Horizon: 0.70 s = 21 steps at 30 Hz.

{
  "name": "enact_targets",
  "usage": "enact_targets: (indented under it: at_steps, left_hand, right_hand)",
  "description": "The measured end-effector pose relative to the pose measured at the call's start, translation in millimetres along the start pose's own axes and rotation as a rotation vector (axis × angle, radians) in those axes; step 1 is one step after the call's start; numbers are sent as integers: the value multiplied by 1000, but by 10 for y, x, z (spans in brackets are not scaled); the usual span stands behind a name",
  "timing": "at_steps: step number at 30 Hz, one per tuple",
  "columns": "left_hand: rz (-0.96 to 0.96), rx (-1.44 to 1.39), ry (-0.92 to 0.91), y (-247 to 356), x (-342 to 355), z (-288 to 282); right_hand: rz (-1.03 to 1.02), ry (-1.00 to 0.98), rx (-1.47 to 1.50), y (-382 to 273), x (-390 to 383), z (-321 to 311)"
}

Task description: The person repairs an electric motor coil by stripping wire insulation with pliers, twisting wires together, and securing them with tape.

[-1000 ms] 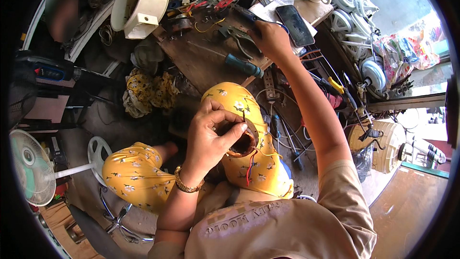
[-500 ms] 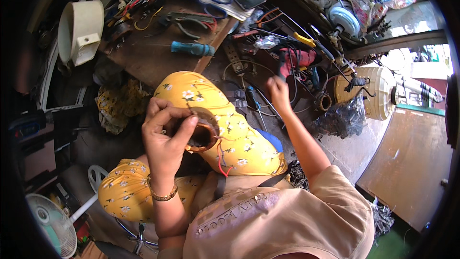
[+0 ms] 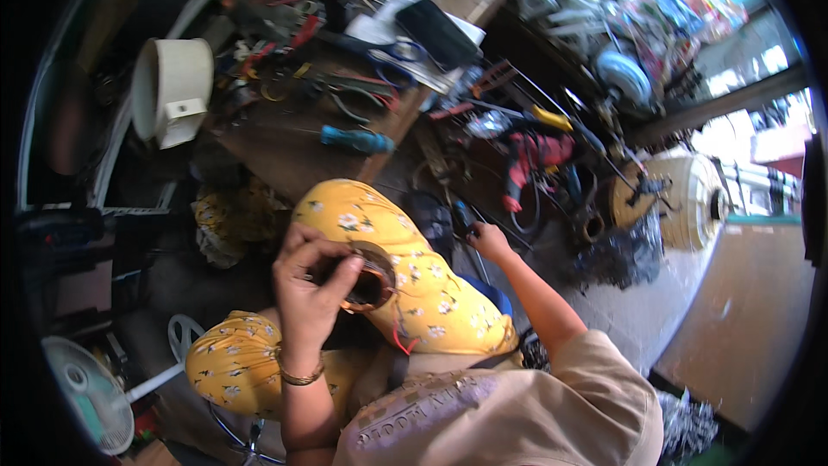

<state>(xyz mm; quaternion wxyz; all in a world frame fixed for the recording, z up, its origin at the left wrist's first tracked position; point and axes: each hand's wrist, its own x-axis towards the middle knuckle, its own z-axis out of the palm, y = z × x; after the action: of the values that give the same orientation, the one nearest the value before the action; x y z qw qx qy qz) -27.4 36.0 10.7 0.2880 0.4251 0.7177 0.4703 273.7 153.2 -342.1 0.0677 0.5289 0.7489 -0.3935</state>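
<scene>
White plastic fan housing point(image 3: 171, 91) far left on the cluttered wooden bench point(image 3: 285, 155). Left hand point(image 3: 312, 293) curled around round copper-wound motor coil point(image 3: 366, 280), resting on yellow flowered knee point(image 3: 388, 250). Right hand point(image 3: 489, 242) closed on small dark tool point(image 3: 463, 217), just beside knee.

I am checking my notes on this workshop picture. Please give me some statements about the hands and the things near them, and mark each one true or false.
1. The left hand holds a round copper-wound coil over the knee. True.
2. The right hand rests on the black phone. False: it reaches to a dark tool beside the knee, far from the phone.
3. A blue-handled screwdriver lies on the wooden workbench. True.
4. The white fan housing lies on the person's lap. False: it lies at the bench's left end.
5. The left wrist bears a gold bangle. True.
</scene>
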Motion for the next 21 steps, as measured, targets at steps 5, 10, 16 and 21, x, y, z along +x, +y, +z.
enact_targets:
  at_steps: [5,10,16,21]
  left_hand:
    - [36,28,2,44,-5,18]
    - [42,45,-3,53,-5,-5]
    - [98,-5,11,37,-14,-11]
    - [120,10,17,51,2,5]
  right_hand:
    - [-214,138,225,-896,151,-581]
    - [-467,293,337,-1629,294,-1227]
    - [-665,500,218,-2735,487,-2066]
    - [-900,604,38,-3259,753,-2078]
